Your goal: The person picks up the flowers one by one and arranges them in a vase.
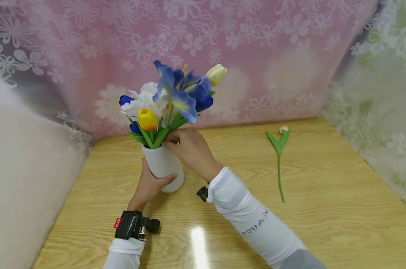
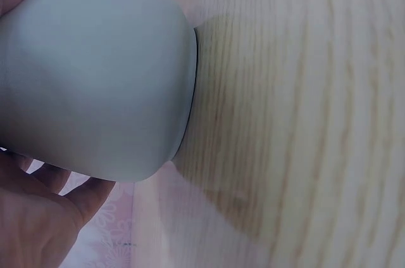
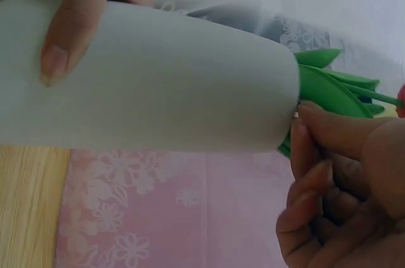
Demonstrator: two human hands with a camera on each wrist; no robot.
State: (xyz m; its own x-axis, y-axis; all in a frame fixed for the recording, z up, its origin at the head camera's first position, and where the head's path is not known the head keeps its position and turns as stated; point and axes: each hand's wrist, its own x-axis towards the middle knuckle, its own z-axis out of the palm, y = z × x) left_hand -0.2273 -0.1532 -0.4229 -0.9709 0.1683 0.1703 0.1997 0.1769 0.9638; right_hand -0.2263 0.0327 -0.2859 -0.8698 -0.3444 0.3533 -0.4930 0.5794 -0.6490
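Note:
A white vase (image 1: 162, 164) stands on the table with a bunch of artificial flowers in it. My left hand (image 1: 150, 185) grips its lower body, thumb across the front; in the left wrist view that hand's fingers (image 2: 88, 198) curl along the vase's side. At the rim, my right hand (image 1: 191, 147) pinches a flower stem between thumb and forefinger (image 3: 304, 147), most of the stem hidden by the fingers. Above it spread a blue iris (image 1: 182, 89), a yellow tulip (image 1: 147, 119), white petals (image 1: 144, 99) and a cream tulip bud (image 1: 217, 74). Green leaves (image 3: 332, 90) fan out over the rim.
A single flower stem (image 1: 279, 164) with two green leaves and a small pale bloom lies on the wooden table (image 1: 324, 186) to the right. Behind the table hangs a pink floral curtain (image 1: 257, 74); a pale floral one (image 1: 384, 123) closes the right side.

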